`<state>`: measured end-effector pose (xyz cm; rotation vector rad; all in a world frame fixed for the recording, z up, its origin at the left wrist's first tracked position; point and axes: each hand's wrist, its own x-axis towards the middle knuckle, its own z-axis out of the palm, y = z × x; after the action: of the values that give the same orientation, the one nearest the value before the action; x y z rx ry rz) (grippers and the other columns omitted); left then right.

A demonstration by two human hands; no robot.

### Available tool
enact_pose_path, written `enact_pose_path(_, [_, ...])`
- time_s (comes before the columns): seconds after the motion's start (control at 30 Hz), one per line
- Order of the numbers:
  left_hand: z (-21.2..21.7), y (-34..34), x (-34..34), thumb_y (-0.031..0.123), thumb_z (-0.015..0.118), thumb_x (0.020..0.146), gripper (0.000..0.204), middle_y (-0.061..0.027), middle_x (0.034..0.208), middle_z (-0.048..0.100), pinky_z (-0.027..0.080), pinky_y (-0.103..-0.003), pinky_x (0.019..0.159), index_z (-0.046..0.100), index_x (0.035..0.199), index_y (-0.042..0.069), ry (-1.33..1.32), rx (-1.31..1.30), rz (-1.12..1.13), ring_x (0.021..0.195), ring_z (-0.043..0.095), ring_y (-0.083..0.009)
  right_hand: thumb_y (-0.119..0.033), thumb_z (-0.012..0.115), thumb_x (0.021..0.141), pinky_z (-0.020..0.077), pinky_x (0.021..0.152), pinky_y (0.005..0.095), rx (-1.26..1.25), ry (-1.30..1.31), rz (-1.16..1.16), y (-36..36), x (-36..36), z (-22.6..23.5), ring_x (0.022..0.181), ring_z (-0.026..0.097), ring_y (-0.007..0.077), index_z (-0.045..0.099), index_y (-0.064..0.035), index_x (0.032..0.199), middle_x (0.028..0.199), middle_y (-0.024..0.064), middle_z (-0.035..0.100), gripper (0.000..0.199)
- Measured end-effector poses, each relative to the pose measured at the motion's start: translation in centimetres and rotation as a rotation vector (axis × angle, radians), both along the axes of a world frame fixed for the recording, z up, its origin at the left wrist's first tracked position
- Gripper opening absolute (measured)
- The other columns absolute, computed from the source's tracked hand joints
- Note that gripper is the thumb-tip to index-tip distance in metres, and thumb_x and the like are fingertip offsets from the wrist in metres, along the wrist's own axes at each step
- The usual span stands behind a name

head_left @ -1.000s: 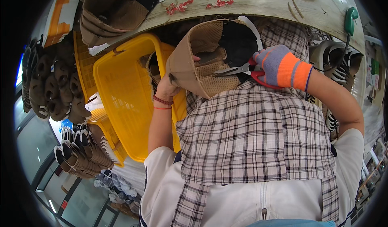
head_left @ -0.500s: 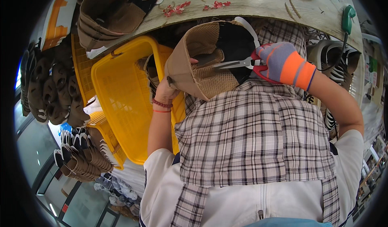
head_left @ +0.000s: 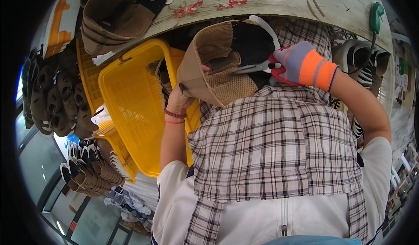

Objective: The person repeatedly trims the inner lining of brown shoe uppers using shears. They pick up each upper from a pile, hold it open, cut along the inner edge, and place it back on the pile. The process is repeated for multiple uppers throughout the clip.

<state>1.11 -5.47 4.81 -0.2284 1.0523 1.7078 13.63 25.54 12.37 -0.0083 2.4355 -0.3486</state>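
Observation:
A brown shoe upper (head_left: pixel 196 77) with mesh lining, a black inner part and a white edge is held over my lap. My left hand (head_left: pixel 179 98), bare, grips its left side from outside, and a fingertip shows at the inner edge. In an orange and grey glove, my right hand (head_left: pixel 301 63) is closed round the red handles of a pair of scissors (head_left: pixel 255 68). The blades reach inside the upper, close to the mesh lining; whether they touch it I cannot tell.
A yellow plastic basket (head_left: pixel 131 109) stands tilted at my left. Stacked brown uppers (head_left: pixel 118 20) lie on the worn table (head_left: pixel 270 0) ahead. More uppers hang or pile at far left (head_left: pixel 56 92) and right (head_left: pixel 358 61). A green tool (head_left: pixel 376 18) with a cord sits at the table's right edge.
The scissor blades have drawn closer together, and my right hand has shifted slightly up and left. My left hand keeps its hold on the upper, which has barely moved.

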Motion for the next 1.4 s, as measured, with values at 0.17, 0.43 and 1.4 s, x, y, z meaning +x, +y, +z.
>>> enact_pose_path(0.17, [-3.9, -2.3, 0.2, -0.004, 0.073, 0.075, 0.046, -0.0061, 0.099, 0.064, 0.054, -0.022, 0.077, 0.053, 0.116, -0.001, 0.091, 0.004, -0.072, 0.088, 0.064, -0.0141, -0.042, 0.069, 0.078, 0.0497, 0.071, 0.0348, -0.002, 0.456, 0.029, -0.9, 0.0, -0.6, 0.084, 0.064, 0.0259, 0.065, -0.0095, 0.097, 0.085, 0.0101, 0.066, 0.038])
enact_pose_path(0.43, [-3.1, -2.2, 0.4, -0.006, 0.075, 0.073, 0.031, -0.0054, 0.093, 0.066, 0.056, -0.027, 0.071, 0.065, 0.102, 0.001, -0.051, -0.087, -0.007, 0.079, 0.066, -0.0147, -0.025, 0.067, 0.077, 0.0500, 0.068, 0.0330, 0.137, 0.429, 0.160, -4.6, -2.0, -1.5, 0.083, 0.066, 0.0208, 0.069, -0.0150, 0.098, 0.086, 0.0058, 0.068, 0.024])
enact_pose_path(1.4, [-3.8, -2.1, 0.9, -0.006, 0.065, 0.083, 0.024, -0.0119, 0.103, 0.067, 0.058, -0.031, 0.077, 0.063, 0.106, -0.003, -0.046, -0.128, 0.053, 0.086, 0.066, -0.0171, -0.054, 0.074, 0.070, 0.0510, 0.074, 0.0382, -0.047, 0.375, 0.085, 1.4, -0.6, -3.2, 0.085, 0.064, 0.0321, 0.064, -0.0036, 0.098, 0.086, 0.0131, 0.066, 0.058])
